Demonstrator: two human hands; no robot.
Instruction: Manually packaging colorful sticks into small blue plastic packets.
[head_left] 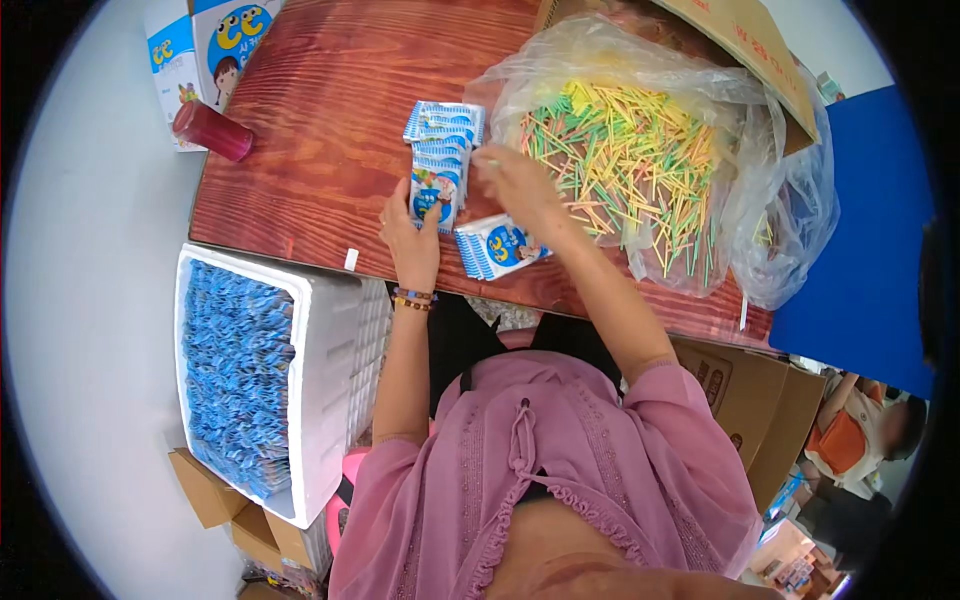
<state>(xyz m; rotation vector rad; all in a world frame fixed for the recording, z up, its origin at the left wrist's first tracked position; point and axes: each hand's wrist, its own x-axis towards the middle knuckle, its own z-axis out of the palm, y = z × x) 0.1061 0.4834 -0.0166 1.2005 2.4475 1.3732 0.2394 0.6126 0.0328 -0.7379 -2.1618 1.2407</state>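
A: Packets (437, 165), small blue-and-white ones with a cartoon print, lie in an overlapping row on the reddish wooden tabletop (330, 120), just left of the big clear plastic bag (700, 170).

B: What does that bag hold?

A: A heap of thin sticks (630, 160) in yellow, green and pink. It spills open across the tabletop, with a brown cardboard box (750, 40) behind it.

B: And the hands?

A: Left hand (410, 235) rests on the near end of the packet row, left of the bag, thumb and fingers closed on the nearest packet. Right hand (515, 180) sits at the bag's left edge, fingertips pinched together on what looks like a single green stick, though it is too small to be sure.

B: Anything else near the bag?

A: A second small stack of the same packets (500, 248) lies just below the right hand, at the near edge of the tabletop, touching the wrist's underside or close to it.

B: Further out?

A: Far left of the bag, off the tabletop, a white foam box (320, 400) is packed with blue packets. A dark red cylinder (212, 131) lies on the far left corner of the tabletop, beside a printed carton (205, 40). Another person (860, 430) sits well to the right, below the bag.
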